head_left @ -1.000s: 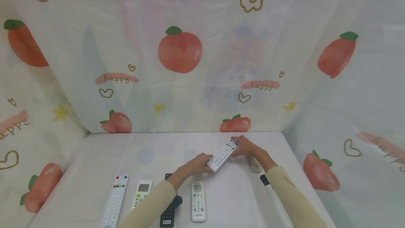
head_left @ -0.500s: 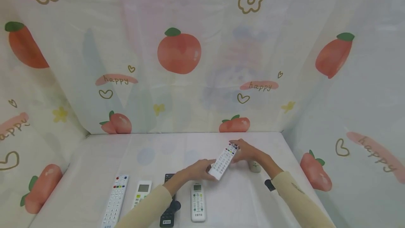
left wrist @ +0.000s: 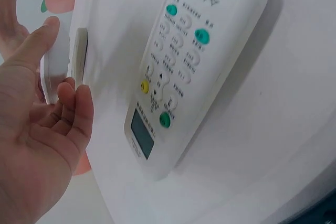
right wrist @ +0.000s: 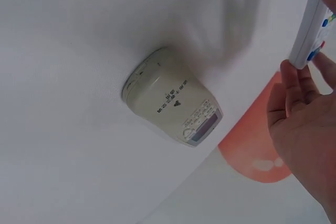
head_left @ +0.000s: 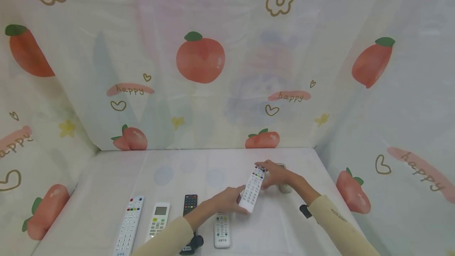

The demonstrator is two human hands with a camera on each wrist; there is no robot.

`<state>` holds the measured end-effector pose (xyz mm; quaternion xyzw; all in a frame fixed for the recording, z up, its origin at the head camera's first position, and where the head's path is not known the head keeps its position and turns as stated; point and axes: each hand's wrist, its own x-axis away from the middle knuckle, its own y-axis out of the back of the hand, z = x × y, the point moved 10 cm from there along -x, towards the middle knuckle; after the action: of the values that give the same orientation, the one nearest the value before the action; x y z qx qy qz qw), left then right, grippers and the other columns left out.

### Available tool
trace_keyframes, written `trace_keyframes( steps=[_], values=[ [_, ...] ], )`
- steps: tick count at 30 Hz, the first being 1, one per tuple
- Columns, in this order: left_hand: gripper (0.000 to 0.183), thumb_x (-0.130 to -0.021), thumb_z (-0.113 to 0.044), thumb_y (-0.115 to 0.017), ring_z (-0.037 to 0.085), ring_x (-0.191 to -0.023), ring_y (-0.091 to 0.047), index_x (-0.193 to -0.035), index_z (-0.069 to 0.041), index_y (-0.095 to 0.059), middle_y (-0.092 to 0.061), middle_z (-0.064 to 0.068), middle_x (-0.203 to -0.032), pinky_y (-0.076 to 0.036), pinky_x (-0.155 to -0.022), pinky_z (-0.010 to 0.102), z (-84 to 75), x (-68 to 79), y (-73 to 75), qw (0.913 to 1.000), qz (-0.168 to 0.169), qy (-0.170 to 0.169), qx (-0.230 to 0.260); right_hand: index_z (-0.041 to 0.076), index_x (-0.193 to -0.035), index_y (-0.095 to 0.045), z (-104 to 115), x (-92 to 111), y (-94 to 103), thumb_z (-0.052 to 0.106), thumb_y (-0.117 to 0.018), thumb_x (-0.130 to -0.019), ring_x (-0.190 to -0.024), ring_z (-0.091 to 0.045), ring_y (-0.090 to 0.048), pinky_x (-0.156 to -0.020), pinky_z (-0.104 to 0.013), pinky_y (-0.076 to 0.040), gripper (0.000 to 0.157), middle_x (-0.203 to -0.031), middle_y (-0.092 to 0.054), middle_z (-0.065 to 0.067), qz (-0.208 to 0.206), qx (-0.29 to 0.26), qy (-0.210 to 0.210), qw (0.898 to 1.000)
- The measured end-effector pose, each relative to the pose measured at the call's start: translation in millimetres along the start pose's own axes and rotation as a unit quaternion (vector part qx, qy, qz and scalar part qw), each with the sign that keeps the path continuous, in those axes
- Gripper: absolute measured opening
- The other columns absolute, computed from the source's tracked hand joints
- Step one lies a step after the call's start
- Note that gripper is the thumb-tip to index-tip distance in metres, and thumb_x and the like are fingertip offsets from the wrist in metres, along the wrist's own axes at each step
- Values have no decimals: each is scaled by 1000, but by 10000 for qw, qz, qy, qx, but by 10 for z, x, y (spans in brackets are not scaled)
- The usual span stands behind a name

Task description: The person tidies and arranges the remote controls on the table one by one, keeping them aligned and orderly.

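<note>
A white remote control (head_left: 253, 189) with several coloured buttons near its top is held tilted above the table, buttons facing up. My left hand (head_left: 227, 200) grips its lower end between thumb and fingers, and my right hand (head_left: 277, 174) pinches the upper end. In the left wrist view, the remote's pale edge shows past the fingers (left wrist: 84, 114) of the left hand. The right wrist view has the right fingertips (right wrist: 290, 72) at the remote's corner. Behind the right hand lies a beige remote with a small screen (right wrist: 170, 95), partly covered in the head view.
On the white tabletop (head_left: 117, 173) stand in a row a long white remote (head_left: 128, 224), a white remote with a screen (head_left: 158, 218), a black remote (head_left: 190, 202) and another white screen remote (head_left: 222, 232). My left arm partly covers several. Fruit-printed cloth walls (head_left: 200, 117) enclose the table.
Both hands have brought the white remote nearer to me, and it now stands steeper in view. More of the beige remote shows behind the right hand.
</note>
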<state>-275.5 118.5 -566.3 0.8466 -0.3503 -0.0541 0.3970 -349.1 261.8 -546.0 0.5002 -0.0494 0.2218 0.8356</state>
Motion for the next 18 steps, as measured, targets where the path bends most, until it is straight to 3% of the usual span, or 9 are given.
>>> trace_keyframes(
  steps=[7, 18],
  values=[
    [102, -66, -45, -78, 6, -64, -51, -144, -7, -26, -55, -9, -76, -44, -57, 21, -26, 74, -90, 9996, -89, 241, 133, 21, -139, -41, 104, 14, -50, 27, -85, -61, -105, -23, -44, -87, -50, -43, 90, -124, -44, -6, 34, 150, 121, 9998],
    [108, -63, -42, -82, 8, -68, -53, -143, -1, -23, -60, 4, -92, -45, -57, 23, -95, 188, -204, 9974, -311, 553, 338, 22, -139, -41, 236, 39, -155, 33, -85, -61, -108, -22, -45, -88, -48, -43, 90, -125, -45, -4, 4, 661, 494, 9966]
  ],
)
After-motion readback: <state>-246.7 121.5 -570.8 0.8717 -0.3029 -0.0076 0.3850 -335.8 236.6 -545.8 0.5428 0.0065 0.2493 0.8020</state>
